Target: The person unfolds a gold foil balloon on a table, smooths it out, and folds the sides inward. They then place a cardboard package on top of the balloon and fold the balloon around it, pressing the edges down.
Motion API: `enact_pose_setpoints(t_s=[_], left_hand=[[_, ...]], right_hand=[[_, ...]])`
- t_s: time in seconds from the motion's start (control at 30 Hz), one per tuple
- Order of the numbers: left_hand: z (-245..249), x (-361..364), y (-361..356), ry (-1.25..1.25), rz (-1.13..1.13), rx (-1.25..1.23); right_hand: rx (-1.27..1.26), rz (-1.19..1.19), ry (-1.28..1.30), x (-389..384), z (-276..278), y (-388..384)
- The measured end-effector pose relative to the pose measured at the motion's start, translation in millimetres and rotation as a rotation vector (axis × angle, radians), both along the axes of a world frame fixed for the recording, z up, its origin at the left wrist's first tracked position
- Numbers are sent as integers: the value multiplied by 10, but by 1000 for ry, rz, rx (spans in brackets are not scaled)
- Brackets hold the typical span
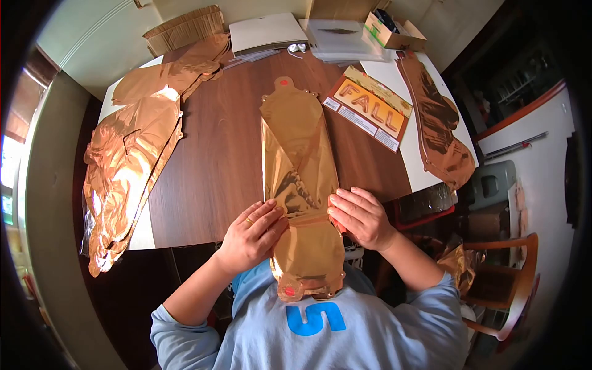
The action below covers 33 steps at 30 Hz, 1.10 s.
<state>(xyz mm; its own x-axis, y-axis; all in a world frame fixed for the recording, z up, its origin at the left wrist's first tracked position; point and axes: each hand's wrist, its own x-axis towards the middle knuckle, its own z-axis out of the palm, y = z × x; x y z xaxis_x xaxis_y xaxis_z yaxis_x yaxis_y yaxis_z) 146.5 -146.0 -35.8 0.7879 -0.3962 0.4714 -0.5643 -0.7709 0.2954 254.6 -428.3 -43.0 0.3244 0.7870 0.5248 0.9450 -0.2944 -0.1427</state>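
A flat gold foil balloon, folded on itself, lies lengthwise on the brown table and hangs over the near edge against my shirt. Small red marks show at its far and near tabs. My left hand, with a ring on one finger, grips the balloon's left edge near the table's front. On the opposite edge, my right hand holds the foil with fingers curled and thumb tucked out of sight. A printed card reading FALL lies to the right of the balloon.
More copper-coloured foil balloons are piled on the left, with another stack on the right. Along the back stand a white board stack, clear plastic sheets and an open box. A wooden chair is at lower right.
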Motion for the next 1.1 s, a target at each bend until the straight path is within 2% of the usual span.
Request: enact_pose_setpoints(t_s=[0.27,0.47,0.67,0.97,1.1], left_hand=[[-26,-13,-80,-58,25,-34],[22,88,0,-55,-77,-140],[155,137,130,102,-119,-217],[56,200,204,94,-168,-201],[91,228,165,-36,-178,-117]], right_hand=[[58,7,-19,-35,51,5],[77,12,-13,-25,54,-7],[90,-2,38,-31,83,0],[93,-42,24,-74,34,-12],[77,-95,-7,-143,56,-14]])
